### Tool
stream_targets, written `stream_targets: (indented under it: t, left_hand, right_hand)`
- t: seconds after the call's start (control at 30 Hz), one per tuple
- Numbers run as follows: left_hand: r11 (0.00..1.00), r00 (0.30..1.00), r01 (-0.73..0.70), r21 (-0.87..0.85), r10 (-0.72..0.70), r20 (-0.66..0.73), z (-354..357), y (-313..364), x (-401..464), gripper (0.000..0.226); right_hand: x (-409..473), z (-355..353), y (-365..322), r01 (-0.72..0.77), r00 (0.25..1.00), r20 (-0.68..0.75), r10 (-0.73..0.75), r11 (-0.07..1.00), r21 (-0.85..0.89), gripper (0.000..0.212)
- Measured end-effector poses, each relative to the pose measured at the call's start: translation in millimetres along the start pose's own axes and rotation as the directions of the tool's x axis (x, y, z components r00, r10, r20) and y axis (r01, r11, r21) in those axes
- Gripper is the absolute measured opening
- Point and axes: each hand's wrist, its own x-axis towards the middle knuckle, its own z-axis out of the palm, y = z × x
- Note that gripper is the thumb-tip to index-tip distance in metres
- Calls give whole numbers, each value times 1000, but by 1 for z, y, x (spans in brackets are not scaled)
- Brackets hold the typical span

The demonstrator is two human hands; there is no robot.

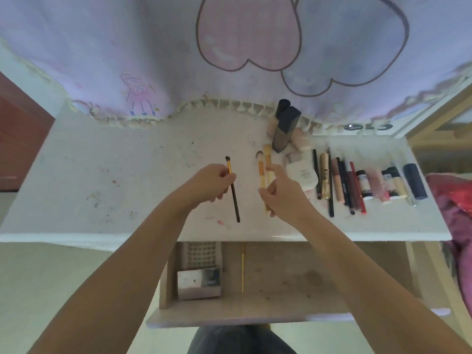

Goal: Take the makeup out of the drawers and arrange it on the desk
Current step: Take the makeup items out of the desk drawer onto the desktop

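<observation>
Two hands over worktop (102, 175) | left hand (209, 182) gripping dark brush (233, 190) | right hand (283, 192) seemingly pinching pale brushes (261, 172)

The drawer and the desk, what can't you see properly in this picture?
- Head view: back of the open drawer hidden under the desk.
- Lower ends of two tan brushes covered by the right hand.
- Lipstick labels too small to read.
- Silver box print blurred.
</observation>
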Motion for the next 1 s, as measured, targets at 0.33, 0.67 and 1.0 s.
stream_targets:
  t: [0.33,0.67,1.0]
  left_hand:
    - [884,990,43,465,24,-136,38,5,98,33]
    - [888,976,-29,460,125,-179,42,-5,67,36]
    - [895,994,-100,436,70,84,103,-142,-112,26]
  right_hand:
    - [57,16,9,-64,998,-45,47,828,-557,43]
    - [45,10,18,-72,996,-80,37,863,-499,27]
    - [-75,96,79,121,930,360,75,861,-494,22]
